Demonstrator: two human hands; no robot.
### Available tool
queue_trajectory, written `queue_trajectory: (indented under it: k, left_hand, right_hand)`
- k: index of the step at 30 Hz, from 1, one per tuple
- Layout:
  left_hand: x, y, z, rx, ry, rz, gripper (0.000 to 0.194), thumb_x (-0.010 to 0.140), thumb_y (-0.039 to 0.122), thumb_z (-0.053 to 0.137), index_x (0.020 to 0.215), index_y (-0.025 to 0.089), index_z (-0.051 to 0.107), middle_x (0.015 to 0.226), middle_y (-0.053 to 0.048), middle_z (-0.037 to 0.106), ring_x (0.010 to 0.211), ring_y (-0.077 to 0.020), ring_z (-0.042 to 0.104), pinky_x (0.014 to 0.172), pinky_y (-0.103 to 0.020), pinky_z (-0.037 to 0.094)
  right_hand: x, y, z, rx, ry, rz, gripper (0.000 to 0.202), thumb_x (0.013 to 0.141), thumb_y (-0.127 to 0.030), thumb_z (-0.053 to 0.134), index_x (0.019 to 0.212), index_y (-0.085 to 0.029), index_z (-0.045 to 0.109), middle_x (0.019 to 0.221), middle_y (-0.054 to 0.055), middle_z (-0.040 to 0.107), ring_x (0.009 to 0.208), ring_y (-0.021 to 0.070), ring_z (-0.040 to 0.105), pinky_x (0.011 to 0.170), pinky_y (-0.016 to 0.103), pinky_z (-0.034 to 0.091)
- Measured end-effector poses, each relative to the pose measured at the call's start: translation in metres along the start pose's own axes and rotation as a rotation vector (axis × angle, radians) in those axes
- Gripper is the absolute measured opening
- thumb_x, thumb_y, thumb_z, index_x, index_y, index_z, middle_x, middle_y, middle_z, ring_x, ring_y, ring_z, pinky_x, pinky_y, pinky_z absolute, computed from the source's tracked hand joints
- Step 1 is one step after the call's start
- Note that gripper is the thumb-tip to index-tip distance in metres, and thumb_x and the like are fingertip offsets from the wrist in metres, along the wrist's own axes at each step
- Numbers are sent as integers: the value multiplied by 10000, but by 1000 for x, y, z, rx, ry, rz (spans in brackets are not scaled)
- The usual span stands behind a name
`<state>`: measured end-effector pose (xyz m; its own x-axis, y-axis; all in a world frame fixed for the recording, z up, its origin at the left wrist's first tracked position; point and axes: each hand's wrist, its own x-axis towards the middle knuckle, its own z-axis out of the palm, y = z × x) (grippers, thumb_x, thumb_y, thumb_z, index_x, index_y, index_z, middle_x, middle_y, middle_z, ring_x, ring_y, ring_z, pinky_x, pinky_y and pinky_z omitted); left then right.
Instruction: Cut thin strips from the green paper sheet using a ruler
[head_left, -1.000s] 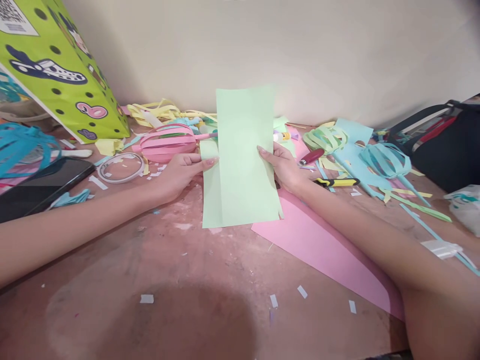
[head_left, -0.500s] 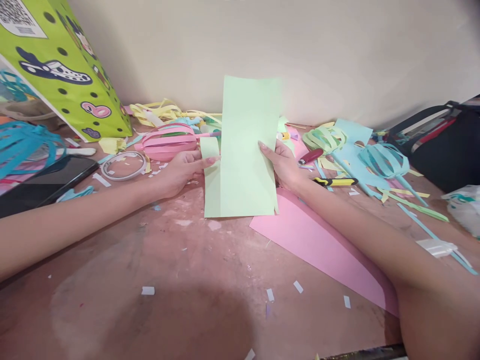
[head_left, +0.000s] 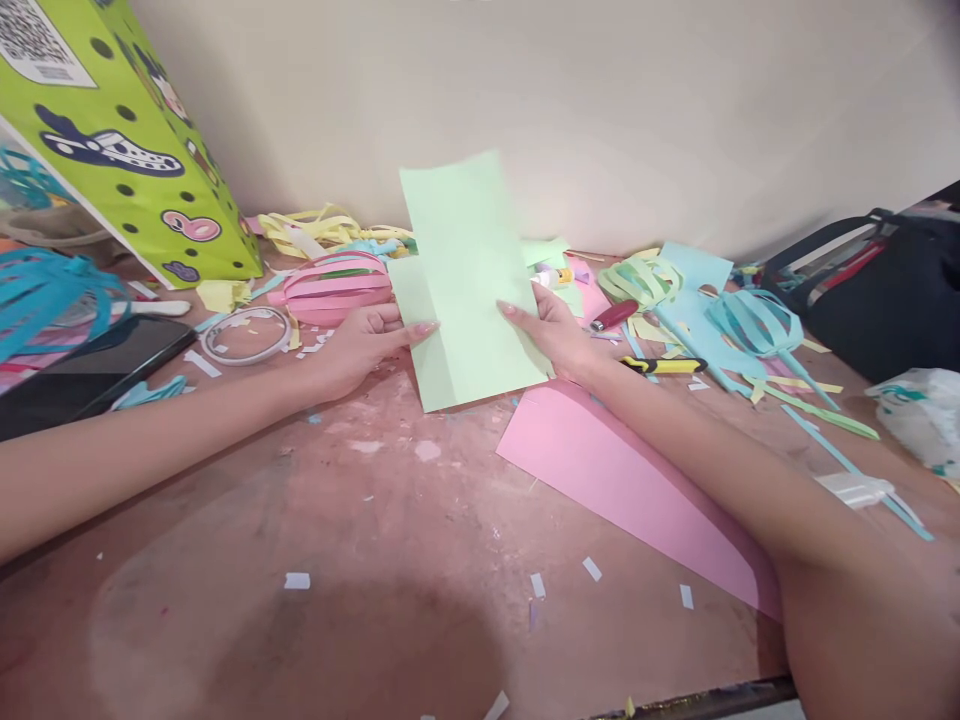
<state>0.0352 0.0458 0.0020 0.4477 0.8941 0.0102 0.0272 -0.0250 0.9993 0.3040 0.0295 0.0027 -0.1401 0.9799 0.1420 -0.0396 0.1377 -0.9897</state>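
A folded sheet of light green paper [head_left: 472, 270] is held up above the table, tilted to the left, with a shorter flap along its left side. My left hand [head_left: 379, 335] pinches the flap edge, thumb in front and fingers partly behind. On the right edge, my right hand [head_left: 551, 325] grips the same paper, its thumb across the front. Beneath my right forearm lies a pink sheet [head_left: 615, 475] on the reddish table [head_left: 337, 530].
At the left stand a green patterned bag [head_left: 142, 150], a black phone [head_left: 112, 365] and a tape roll [head_left: 246, 336]. Behind is a pink paper lantern [head_left: 337, 288]. To the right lie a yellow cutter [head_left: 667, 366], blue paper [head_left: 694, 275] and a black bag [head_left: 892, 290].
The green paper has tilted to the left and its lower edge has risen a little on the right. Both hands still hold it, the right hand slightly further left.
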Motion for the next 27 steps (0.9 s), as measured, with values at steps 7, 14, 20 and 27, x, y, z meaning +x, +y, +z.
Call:
queue_trajectory:
  k: [7, 14, 20, 27]
  left_hand:
    - [2, -3, -3, -11, -1, -27, 411, 812, 586, 896, 1003, 223, 872, 1140, -96, 843, 955, -247, 816, 795, -297, 673]
    - [1, -2, 0, -39, 38, -26, 439, 773, 590, 921, 986, 209, 869, 1096, -89, 849, 954, -280, 822, 841, -365, 685]
    - [1, -3, 1, -68, 47, -33, 411, 759, 558, 935, 950, 199, 869, 1069, -79, 852, 974, -297, 820, 871, -386, 683]
    - [2, -2, 0, -98, 50, -12, 457, 791, 577, 903, 1019, 184, 854, 1179, -101, 832, 1010, -266, 808, 849, -333, 669]
  right_hand:
    - [0, 3, 1, 31, 76, -56, 500, 761, -566, 892, 1127, -296, 684, 1296, 24, 795, 1219, 292, 745, 1081, 487, 615]
    - [-1, 4, 4, 63, 91, -56, 480, 765, -550, 885, 1124, -303, 682, 1216, 11, 819, 1192, 298, 755, 1066, 498, 620]
    - [2, 7, 2, 63, 82, -71, 524, 740, -553, 893, 1139, -290, 677, 1237, 20, 813, 1227, 311, 741, 1066, 507, 614]
    - [5, 8, -1, 77, 140, -37, 570, 683, -594, 919, 1098, -271, 699, 1150, 30, 832, 1175, 335, 759, 1026, 522, 631]
